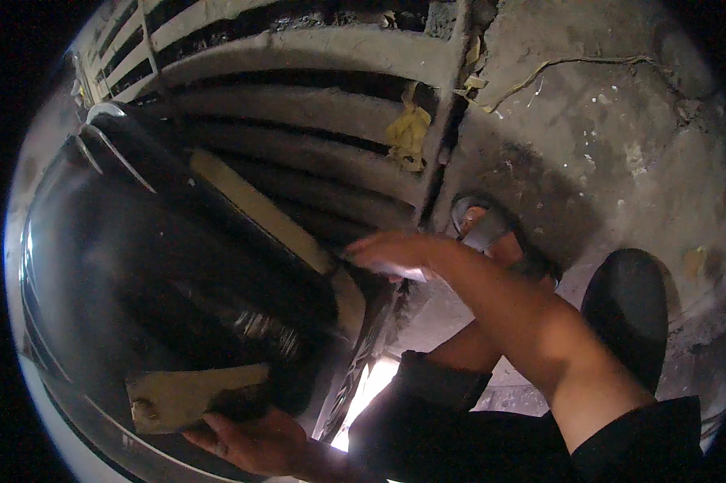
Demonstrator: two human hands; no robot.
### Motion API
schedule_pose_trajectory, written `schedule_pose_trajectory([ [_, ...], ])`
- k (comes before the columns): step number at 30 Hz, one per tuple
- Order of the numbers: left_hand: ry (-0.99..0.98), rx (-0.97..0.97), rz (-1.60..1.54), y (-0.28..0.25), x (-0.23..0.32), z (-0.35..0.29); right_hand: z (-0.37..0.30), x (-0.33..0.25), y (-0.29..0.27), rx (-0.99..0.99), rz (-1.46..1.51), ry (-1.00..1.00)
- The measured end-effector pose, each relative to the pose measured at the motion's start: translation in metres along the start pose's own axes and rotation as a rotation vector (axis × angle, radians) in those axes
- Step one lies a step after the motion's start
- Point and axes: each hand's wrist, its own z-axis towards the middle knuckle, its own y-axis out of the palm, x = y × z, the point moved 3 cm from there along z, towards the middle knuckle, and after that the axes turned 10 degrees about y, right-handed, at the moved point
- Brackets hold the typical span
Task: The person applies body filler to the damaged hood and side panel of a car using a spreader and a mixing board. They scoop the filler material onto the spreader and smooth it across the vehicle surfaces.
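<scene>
A large glossy black curved panel (178,282) fills the left side, with a tan tape-like strip (258,209) along its upper right edge. Low on the panel is a flat tan piece (174,394), partly in shadow, with a small round bump at its left end. My left hand (254,441) has its thumb and fingers closed at this piece's lower edge; the other fingers are hidden. Beside the strip's lower end, my right hand (391,251) reaches over the panel's right edge, fingers stretched out and slightly blurred. A bright whitish patch shows under its palm.
Curved concrete slats (299,113) with dark gaps lie beyond the panel. A crumpled yellow scrap (410,133) hangs over them. On the stained floor are a thin yellowish strip (556,63) and my sandalled foot (492,233). Bright light comes from below the panel's right edge.
</scene>
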Motion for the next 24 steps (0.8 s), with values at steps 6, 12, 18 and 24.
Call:
schedule_pose_trajectory([
  [6,-0.504,0.288,-0.646,0.011,0.015,0.008,0.009,-0.020,-0.003,0.044,-0.072,-0.008],
  [12,-0.661,0.379,-0.803,0.010,0.038,0.013,-0.015,-0.013,0.027,0.000,-0.043,-0.051],
  [18,-0.266,0.117,-0.481,0.001,0.020,0.004,-0.023,0.003,0.048,0.199,-0.193,-0.268],
  [24,-0.700,0.128,-1.047,0.011,0.038,0.013,-0.047,0.021,0.041,0.213,-0.218,-0.397],
])
